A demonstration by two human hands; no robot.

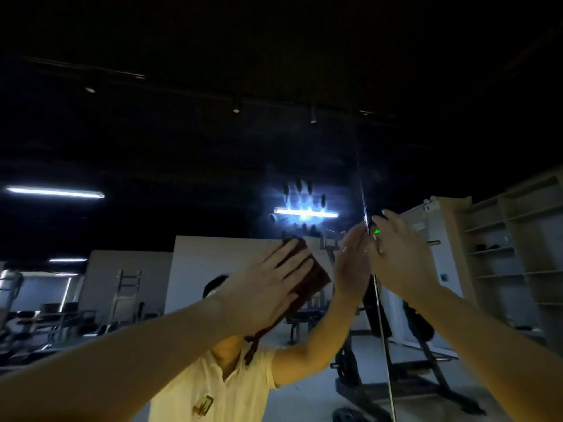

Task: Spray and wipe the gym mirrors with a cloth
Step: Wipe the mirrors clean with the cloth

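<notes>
The gym mirror (182, 178) fills the view in front of me and reflects a dark gym and a person in a pale yellow shirt. My left hand (262, 287) lies flat with straight fingers on a brown cloth (313, 278) and presses it against the glass at head height. A strip of the cloth hangs down below the hand. My right hand (402, 257) is raised with fingers extended, its fingertips touching the glass beside a vertical metal seam (377, 300); its reflection meets it there. A small green spot (377, 231) shows at the fingertips. No spray bottle is in view.
Wooden shelves (518, 254) and a white panel (438, 269) stand to the right of the seam. The glass reflects benches, a weight machine (365, 376) and tube lights (304, 213). The room is dim.
</notes>
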